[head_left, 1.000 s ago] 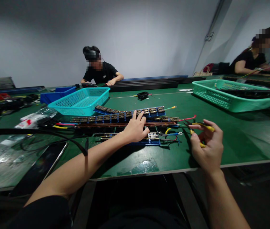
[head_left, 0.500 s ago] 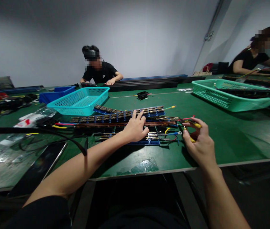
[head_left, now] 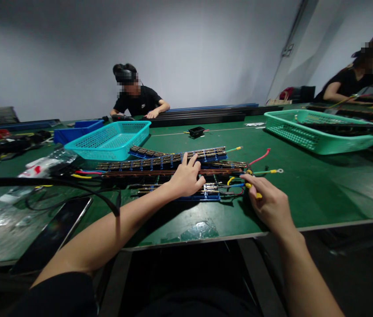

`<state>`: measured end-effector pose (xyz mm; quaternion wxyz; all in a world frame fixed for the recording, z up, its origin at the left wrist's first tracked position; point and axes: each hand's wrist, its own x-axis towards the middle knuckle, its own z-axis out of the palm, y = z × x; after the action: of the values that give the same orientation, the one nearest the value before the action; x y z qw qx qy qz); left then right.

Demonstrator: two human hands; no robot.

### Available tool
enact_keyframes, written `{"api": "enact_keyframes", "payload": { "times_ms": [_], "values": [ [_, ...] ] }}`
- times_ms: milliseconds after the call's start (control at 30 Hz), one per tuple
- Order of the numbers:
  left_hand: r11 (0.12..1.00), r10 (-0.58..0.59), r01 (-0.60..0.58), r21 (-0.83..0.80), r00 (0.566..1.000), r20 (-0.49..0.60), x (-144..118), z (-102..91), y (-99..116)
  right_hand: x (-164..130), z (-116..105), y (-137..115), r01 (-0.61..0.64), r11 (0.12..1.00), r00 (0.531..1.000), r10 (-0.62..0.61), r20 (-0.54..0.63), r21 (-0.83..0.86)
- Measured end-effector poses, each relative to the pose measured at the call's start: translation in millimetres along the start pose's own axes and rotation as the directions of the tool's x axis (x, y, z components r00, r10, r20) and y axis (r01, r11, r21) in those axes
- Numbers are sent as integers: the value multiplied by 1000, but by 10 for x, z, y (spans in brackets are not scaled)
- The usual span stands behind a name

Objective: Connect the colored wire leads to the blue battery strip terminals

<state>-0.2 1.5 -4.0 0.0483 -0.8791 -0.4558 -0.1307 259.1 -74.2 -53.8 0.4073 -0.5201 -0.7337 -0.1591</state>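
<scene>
My left hand [head_left: 188, 177] lies with its fingers spread on a stack of long strips [head_left: 160, 163], which have metal bars in blue holders. Closed around yellow-handled pliers [head_left: 255, 191], my right hand [head_left: 270, 198] is at the strips' right end. The jaws of the pliers are partly hidden there, so what they touch I cannot tell. A red wire [head_left: 261, 156] and a green-yellow wire with a ring terminal [head_left: 270, 171] stick out to the right. Beneath lies a blue strip [head_left: 206, 198] with short blue and yellow wires near my right hand.
A turquoise basket [head_left: 117, 152] stands behind the strips to the left, with a blue bin [head_left: 74, 131] beside it. At the right is a green basket [head_left: 318, 147] holding strips. A phone [head_left: 57, 233] lies front left. One person [head_left: 142, 101] works opposite, another [head_left: 341, 86] at far right.
My right hand has turned and moved slightly left with the pliers, their handles now pointing down toward me. The ring-terminal wire now shows. My left hand stays in place.
</scene>
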Motion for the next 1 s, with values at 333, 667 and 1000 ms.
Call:
{"api": "enact_keyframes", "payload": {
  "times_ms": [333, 667, 1000],
  "values": [
    [1000, 7, -7, -30, 1000, -13, 2, 22, -13, -12, -8, -1, 18, 999, 1000, -18, 11, -26],
    [1000, 3, -3, -25, 1000, -3, -2, 0, 0, 1, -23, -19, -6, 1000, 1000, 6, 9, 6],
    [1000, -4, 5, -21, 1000, 3, -4, -4, 1, 6, -44, -92, -287, 945, 952, 299, -63, 154]
  ]
}}
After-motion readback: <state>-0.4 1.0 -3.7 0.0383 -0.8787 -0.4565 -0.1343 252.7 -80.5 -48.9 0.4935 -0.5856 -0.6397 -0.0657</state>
